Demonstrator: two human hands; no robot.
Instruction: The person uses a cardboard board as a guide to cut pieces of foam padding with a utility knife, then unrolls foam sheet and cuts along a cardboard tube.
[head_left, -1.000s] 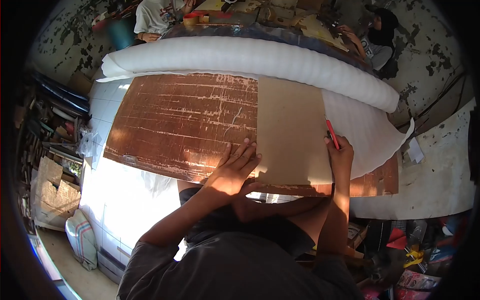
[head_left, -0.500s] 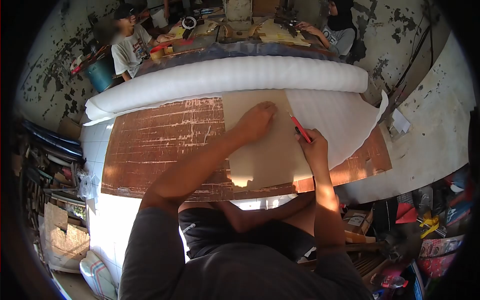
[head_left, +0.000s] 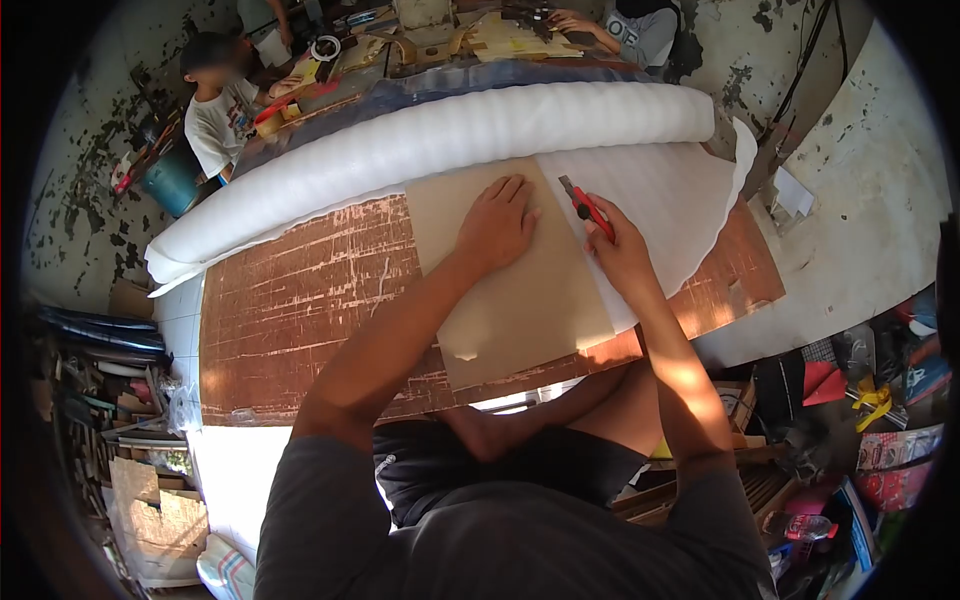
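On the cardboard [head_left: 525, 295] atop the board [head_left: 285, 315], my left hand [head_left: 498, 225] lies open; my right hand [head_left: 622, 248] grips a red knife [head_left: 588, 210] over white foam [head_left: 650, 195]. I'm likely lining up a cut; next calls for steady pressure.

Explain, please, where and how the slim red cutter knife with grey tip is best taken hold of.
Probably best by the red rear body of the cutter knife, from the near side, as the right hand does: the grey tip points forward, away.
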